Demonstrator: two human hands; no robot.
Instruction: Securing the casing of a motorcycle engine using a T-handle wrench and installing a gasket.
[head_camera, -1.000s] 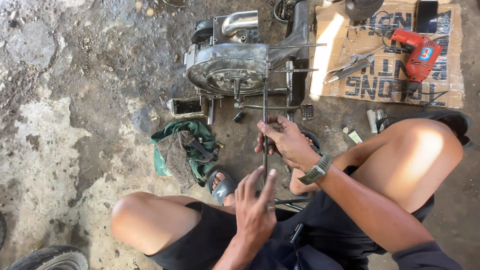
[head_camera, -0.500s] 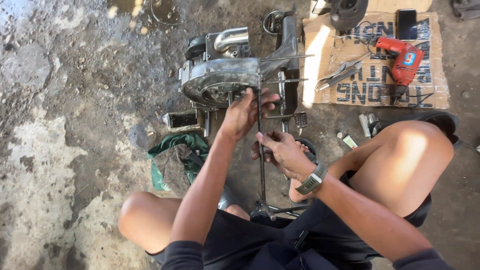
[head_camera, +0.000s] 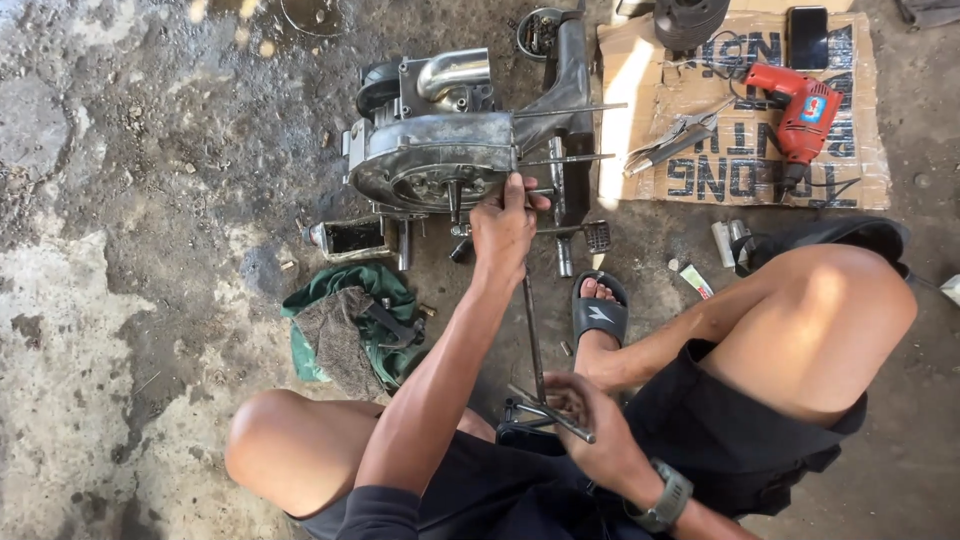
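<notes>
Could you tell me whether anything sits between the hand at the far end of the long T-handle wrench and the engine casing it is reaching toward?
Nothing visible does. The left hand grips the upper end of the long T-handle wrench right against the lower edge of the engine casing. The right hand holds the crossbar near the lap. The exact contact point is hidden by the left hand.

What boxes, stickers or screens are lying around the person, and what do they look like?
Cardboard sheet: top right on the ground, a flattened brown box with big dark print, tools lying on it.
Phone: on the cardboard's top edge, a flat dark rectangle with its screen off.
Drill label: small round blue and white sticker on the red drill.
Small tube: on the ground beside the right knee, white with red and green.
</notes>
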